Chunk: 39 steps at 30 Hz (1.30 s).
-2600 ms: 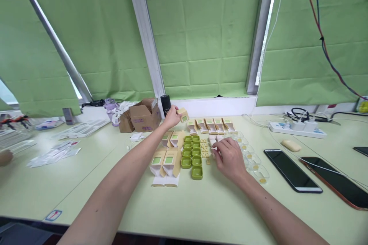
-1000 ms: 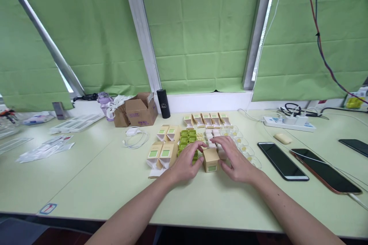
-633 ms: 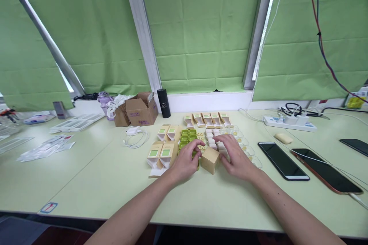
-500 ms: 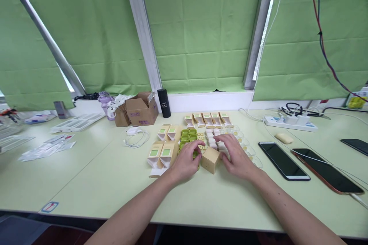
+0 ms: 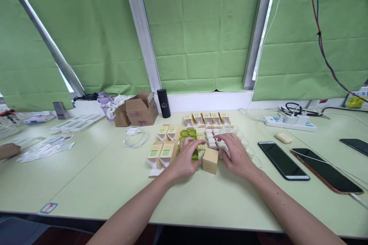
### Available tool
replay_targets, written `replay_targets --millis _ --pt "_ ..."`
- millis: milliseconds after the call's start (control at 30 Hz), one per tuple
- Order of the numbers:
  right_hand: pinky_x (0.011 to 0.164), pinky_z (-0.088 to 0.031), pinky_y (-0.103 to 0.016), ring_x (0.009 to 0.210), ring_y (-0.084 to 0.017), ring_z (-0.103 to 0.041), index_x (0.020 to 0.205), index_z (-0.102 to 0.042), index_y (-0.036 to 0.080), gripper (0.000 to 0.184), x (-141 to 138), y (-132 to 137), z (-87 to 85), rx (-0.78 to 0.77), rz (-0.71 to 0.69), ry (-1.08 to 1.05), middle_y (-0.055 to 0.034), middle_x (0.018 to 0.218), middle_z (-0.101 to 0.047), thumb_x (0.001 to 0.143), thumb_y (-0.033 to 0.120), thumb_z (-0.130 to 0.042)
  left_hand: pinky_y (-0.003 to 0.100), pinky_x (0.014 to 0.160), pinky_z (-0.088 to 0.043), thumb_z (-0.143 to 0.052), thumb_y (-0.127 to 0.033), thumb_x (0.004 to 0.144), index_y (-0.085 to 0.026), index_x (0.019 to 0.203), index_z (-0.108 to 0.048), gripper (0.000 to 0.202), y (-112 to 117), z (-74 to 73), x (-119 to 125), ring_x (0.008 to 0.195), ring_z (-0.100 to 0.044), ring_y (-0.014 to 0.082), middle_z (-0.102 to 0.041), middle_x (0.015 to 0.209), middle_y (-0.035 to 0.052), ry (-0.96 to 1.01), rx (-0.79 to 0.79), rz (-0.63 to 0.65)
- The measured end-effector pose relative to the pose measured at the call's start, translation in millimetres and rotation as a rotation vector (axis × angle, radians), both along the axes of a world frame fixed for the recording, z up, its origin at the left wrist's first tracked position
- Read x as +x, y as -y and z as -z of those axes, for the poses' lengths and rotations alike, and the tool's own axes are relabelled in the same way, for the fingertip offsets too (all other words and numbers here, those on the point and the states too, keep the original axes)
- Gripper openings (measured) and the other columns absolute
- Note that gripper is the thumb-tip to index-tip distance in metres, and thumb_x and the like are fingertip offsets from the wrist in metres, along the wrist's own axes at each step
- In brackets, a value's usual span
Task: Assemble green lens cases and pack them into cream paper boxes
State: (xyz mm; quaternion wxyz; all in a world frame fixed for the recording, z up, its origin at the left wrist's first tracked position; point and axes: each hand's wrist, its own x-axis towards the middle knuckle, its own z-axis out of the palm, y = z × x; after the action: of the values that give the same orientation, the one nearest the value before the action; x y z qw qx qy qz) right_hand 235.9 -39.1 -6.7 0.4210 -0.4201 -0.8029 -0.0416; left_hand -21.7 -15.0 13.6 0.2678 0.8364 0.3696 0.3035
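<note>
A small closed cardboard box (image 5: pixel 210 160) stands on the table between my two hands. My left hand (image 5: pixel 187 159) is curved at the box's left side with its fingers apart, holding nothing. On the other side my right hand (image 5: pixel 234 155) is spread, its thumb close by the box; whether it touches I cannot tell. Green trays (image 5: pixel 188 133) lie partly under my left hand, with small yellow pieces (image 5: pixel 200 136) beside them. White and pink blocks (image 5: pixel 211 139) sit partly behind my right hand. Open small cartons with green labels (image 5: pixel 169 149) stand left of my left hand.
More open cartons (image 5: pixel 207 120) line up behind. Phones (image 5: pixel 283 160) and a power strip (image 5: pixel 290 123) with cables lie at right. A brown carton (image 5: pixel 141 111), a black bottle (image 5: pixel 163 103) and a white cable (image 5: pixel 135 138) are back left. Another person's hand (image 5: pixel 10 150) reaches in at far left.
The small box has turned a little, so its front faces me more squarely. My fingers have drawn slightly off it. Another person's hand has come in at the far left.
</note>
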Motion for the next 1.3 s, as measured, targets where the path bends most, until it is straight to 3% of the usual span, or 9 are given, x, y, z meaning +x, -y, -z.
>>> replay_targets --millis 200,367,567,700,833,1033,1300 --pt "0.091 -0.052 -0.053 0.111 -0.034 -0.058 0.138 -0.052 0.024 0.055 0.1 -1.2 0.0 0.036 0.019 -0.037 -0.0120 0.121 -0.066 0.086 0.005 -0.052 0.063 0.126 -0.030 -0.081 -0.021 0.081 -0.028 0.138 -0.066 0.059 -0.8 2.5 3.3 0.148 -0.036 0.0371 -0.058 0.150 0.0113 -0.068 0.015 0.035" --pt "0.091 -0.051 -0.052 0.109 -0.034 -0.058 0.138 -0.052 0.024 0.054 -0.8 -0.4 -1.4 0.045 0.021 -0.044 -0.0112 0.119 -0.067 0.087 0.006 -0.051 0.063 0.121 -0.034 -0.088 -0.034 0.078 -0.028 0.125 -0.069 0.052 4.4 -1.0 8.8 0.139 -0.042 0.0377 -0.064 0.139 0.0099 -0.099 0.048 -0.021" --pt "0.090 -0.051 -0.051 0.107 -0.033 -0.058 0.138 -0.051 0.025 0.052 -2.2 -0.6 -1.0 0.065 0.022 -0.056 -0.0105 0.116 -0.066 0.089 0.006 -0.050 0.062 0.117 -0.035 -0.092 -0.042 0.074 -0.028 0.129 -0.065 0.063 10.2 0.5 14.4 0.138 -0.041 0.0402 -0.062 0.140 0.0099 -0.134 0.050 -0.026" --pt "0.088 -0.051 -0.052 0.105 -0.033 -0.058 0.137 -0.052 0.025 0.049 -4.3 -0.2 -1.7 0.086 0.037 -0.086 -0.0105 0.113 -0.067 0.092 0.009 -0.050 0.057 0.112 -0.042 -0.092 -0.042 0.074 -0.026 0.119 -0.066 0.054 14.9 6.2 20.0 0.134 -0.045 0.0387 -0.062 0.132 0.0117 -0.072 0.029 -0.061" --pt "0.089 -0.051 -0.052 0.105 -0.033 -0.060 0.137 -0.053 0.025 0.041 -7.5 4.8 -6.4 0.129 0.042 -0.166 -0.0111 0.111 -0.066 0.097 0.014 -0.049 0.052 0.108 -0.047 -0.093 -0.039 0.075 -0.025 0.124 -0.065 0.059 19.6 7.3 24.4 0.127 -0.050 0.0346 -0.058 0.130 0.0110 0.005 -0.004 -0.097" --pt "0.091 -0.053 -0.053 0.112 -0.034 -0.062 0.139 -0.050 0.027 0.039 -14.3 16.4 -12.7 0.195 -0.019 -0.255 -0.0139 0.120 -0.065 0.101 0.023 -0.054 0.051 0.109 -0.048 -0.089 -0.034 0.082 -0.027 0.129 -0.061 0.055 20.3 5.3 25.6 0.126 -0.056 0.0327 -0.065 0.128 0.0098 0.159 0.258 -0.077" --pt "0.089 -0.057 -0.053 0.106 -0.032 -0.064 0.147 -0.042 0.026 0.049 -23.7 20.5 -8.0 0.084 -0.060 -0.237 -0.0160 0.131 -0.060 0.101 0.031 -0.056 0.052 0.107 -0.053 -0.069 -0.020 0.095 -0.027 0.135 -0.053 0.043 12.9 12.7 20.9 0.126 -0.061 0.0314 -0.061 0.130 0.0127 0.153 0.615 -0.139"
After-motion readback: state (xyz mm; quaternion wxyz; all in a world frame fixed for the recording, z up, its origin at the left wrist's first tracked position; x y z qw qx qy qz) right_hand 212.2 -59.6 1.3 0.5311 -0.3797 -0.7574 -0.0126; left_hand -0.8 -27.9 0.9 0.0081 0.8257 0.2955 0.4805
